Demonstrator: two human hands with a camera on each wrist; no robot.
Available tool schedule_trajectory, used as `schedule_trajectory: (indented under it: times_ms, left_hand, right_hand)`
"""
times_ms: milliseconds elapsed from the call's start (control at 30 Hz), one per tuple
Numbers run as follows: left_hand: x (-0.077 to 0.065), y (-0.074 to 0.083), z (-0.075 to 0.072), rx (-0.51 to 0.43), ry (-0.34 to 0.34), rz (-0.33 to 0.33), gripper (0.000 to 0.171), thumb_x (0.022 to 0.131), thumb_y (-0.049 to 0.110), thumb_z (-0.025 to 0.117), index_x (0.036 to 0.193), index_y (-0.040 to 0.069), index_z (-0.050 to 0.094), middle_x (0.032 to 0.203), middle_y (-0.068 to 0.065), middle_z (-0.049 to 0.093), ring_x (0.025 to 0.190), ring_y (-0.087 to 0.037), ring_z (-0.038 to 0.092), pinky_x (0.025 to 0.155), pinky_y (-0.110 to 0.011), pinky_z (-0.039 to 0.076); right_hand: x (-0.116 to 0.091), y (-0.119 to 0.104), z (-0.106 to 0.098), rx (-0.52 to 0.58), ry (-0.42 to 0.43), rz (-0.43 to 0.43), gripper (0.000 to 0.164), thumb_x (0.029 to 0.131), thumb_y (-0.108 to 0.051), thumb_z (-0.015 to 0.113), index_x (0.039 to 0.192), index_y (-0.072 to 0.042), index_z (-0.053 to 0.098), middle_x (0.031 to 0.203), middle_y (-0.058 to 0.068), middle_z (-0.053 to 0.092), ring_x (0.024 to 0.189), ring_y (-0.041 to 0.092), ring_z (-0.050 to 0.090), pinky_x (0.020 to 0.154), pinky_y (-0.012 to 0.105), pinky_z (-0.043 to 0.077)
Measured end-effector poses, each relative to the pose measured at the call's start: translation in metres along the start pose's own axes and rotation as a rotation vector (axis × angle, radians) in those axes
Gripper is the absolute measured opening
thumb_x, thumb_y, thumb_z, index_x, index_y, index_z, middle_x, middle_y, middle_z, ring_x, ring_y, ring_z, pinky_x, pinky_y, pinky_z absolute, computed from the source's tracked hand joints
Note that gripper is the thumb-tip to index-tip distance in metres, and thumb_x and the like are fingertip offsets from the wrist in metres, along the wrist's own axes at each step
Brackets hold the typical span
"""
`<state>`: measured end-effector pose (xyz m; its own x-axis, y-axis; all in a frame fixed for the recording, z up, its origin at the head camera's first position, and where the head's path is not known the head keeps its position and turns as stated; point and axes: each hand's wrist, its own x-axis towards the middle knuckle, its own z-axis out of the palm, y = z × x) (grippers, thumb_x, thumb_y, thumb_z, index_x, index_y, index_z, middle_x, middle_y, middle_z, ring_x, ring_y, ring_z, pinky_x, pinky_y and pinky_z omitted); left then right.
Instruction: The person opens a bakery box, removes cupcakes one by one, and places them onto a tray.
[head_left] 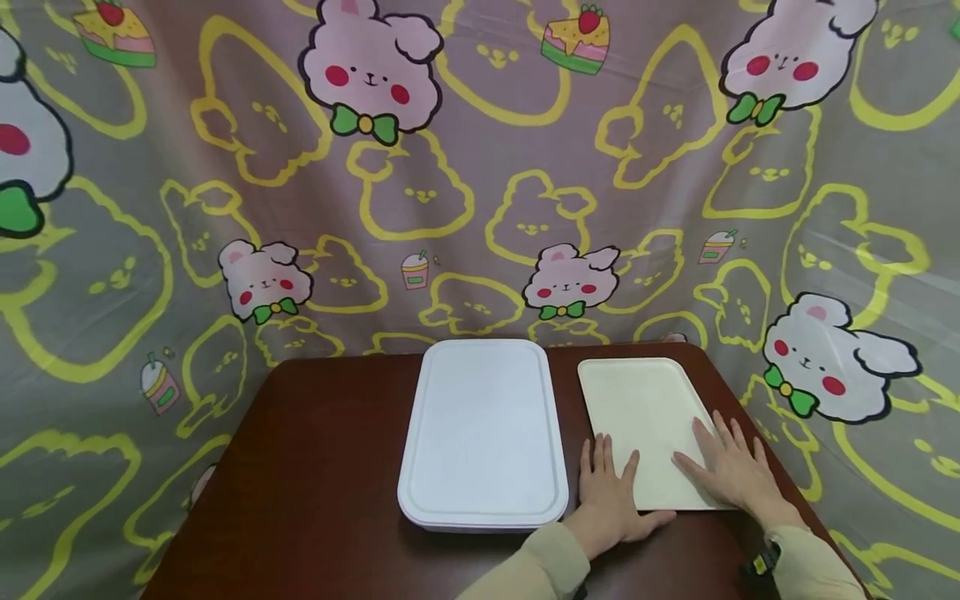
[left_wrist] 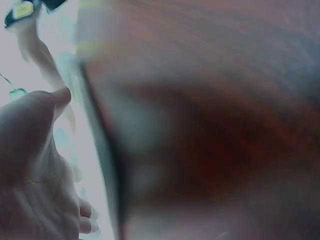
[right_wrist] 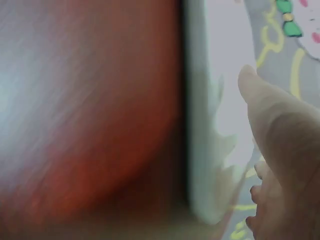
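Note:
A flat cream tray (head_left: pixel 645 400) with a slightly raised rim lies on the right part of the table. My left hand (head_left: pixel 606 504) is at its near left corner, fingers spread and pointing away, between the tray and a white lidded box (head_left: pixel 483 429). Over the tray's right edge lies my right hand (head_left: pixel 731 467), its fingers extended and thumb over the surface. In the left wrist view the left palm (left_wrist: pixel 30 165) shows beside the tray's pale edge. The right wrist view has the right thumb (right_wrist: pixel 270 105) close to the tray. Exact contact is hard to tell.
The dark brown table (head_left: pixel 315 467) stretches left of the white box. Behind and along both sides hangs a curtain (head_left: pixel 465 192) with cartoon rabbits and yellow outlines. A dark band (head_left: pixel 765 558) sits at the right wrist.

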<state>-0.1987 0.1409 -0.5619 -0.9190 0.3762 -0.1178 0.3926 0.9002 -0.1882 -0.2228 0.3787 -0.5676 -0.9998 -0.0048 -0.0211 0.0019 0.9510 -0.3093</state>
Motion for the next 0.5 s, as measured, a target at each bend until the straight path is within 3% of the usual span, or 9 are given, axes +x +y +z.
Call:
schedule_trajectory:
  times_ms: [133, 267, 400, 500]
  left_hand:
    - [-0.012, -0.011, -0.026, -0.042, 0.023, 0.056, 0.095, 0.09, 0.102, 0.015, 0.172, 0.053, 0.02, 0.184, 0.005, 0.022, 0.173, -0.014, 0.016, 0.14, -0.039, 0.022]
    - [-0.026, -0.037, -0.052, -0.121, 0.086, 0.12, 0.092, 0.095, 0.097, 0.022, 0.173, 0.049, 0.023, 0.184, 0.005, 0.023, 0.174, -0.016, 0.018, 0.14, -0.039, 0.024]
    - [-0.039, -0.078, -0.07, -0.269, 0.136, 0.156, 0.088, 0.101, 0.088, 0.038, 0.174, 0.038, 0.031, 0.184, -0.003, 0.027, 0.173, -0.023, 0.024, 0.14, -0.045, 0.027]
    - [-0.045, -0.12, -0.077, -0.445, 0.16, 0.132, 0.082, 0.107, 0.07, 0.053, 0.173, 0.024, 0.037, 0.181, -0.013, 0.033, 0.169, -0.032, 0.033, 0.138, -0.05, 0.033]
  right_hand:
    - [0.004, -0.014, -0.011, 0.028, 0.066, -0.026, 0.097, 0.107, -0.059, 0.06, 0.17, 0.005, 0.025, 0.176, 0.041, 0.014, 0.161, 0.067, 0.01, 0.123, 0.091, 0.007]
    - [0.01, -0.03, -0.019, 0.083, 0.106, -0.059, 0.095, 0.108, -0.051, 0.063, 0.171, 0.008, 0.022, 0.174, 0.044, 0.017, 0.161, 0.067, 0.013, 0.125, 0.087, 0.011]
    - [0.015, -0.045, -0.024, 0.221, 0.087, -0.055, 0.094, 0.11, -0.04, 0.065, 0.168, 0.016, 0.018, 0.171, 0.049, 0.018, 0.159, 0.069, 0.016, 0.126, 0.084, 0.019]
    - [0.019, -0.059, -0.026, 0.325, 0.077, -0.033, 0.089, 0.112, -0.035, 0.063, 0.168, 0.017, 0.018, 0.171, 0.047, 0.023, 0.158, 0.067, 0.023, 0.125, 0.08, 0.028]
